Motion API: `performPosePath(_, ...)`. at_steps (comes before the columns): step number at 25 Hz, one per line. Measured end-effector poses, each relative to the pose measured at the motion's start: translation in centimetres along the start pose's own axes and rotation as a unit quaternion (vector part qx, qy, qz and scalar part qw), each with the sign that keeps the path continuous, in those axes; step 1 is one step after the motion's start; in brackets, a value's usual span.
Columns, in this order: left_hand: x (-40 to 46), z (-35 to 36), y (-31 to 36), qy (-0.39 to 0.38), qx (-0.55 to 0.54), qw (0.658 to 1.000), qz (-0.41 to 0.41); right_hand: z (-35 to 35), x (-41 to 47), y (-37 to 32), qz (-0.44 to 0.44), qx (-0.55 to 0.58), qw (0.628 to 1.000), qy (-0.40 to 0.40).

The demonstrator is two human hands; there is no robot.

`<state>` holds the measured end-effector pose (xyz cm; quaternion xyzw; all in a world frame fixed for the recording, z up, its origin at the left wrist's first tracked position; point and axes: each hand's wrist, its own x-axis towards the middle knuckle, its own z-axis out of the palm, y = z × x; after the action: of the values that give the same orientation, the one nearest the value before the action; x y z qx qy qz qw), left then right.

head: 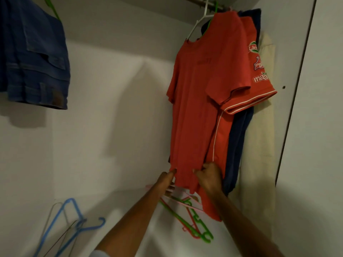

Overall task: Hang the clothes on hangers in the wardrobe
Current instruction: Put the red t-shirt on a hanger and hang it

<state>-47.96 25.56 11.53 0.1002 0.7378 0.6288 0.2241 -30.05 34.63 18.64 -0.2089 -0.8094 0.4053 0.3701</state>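
A plain red T-shirt (pixel 193 108) hangs on a white hanger (pixel 199 21) from the wardrobe rail (pixel 202 2) at the upper right. My left hand (pixel 167 180) pinches its bottom hem on the left side. My right hand (pixel 208 178) grips the same hem a little to the right. Behind it hang a second red shirt with sleeve logos (pixel 258 71), a dark blue garment (pixel 239 145) and a cream garment (pixel 259 145). Folded blue jeans (pixel 35 58) hang on a green hanger (pixel 52 8) at the upper left.
Loose green, red and pink hangers (pixel 193 219) lie on the wardrobe floor below my hands. Blue and wire hangers (pixel 70 223) lean at the lower left. The white back wall (pixel 115 108) is bare between the jeans and shirts. A white door panel (pixel 315 108) stands at the right.
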Motion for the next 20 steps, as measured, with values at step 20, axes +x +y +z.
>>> performPosePath(20, -10.3, 0.7, -6.1, 0.189, 0.244, 0.938, 0.159, -3.1, -11.4, 1.4, -0.355, -0.172, 0.909, 0.136)
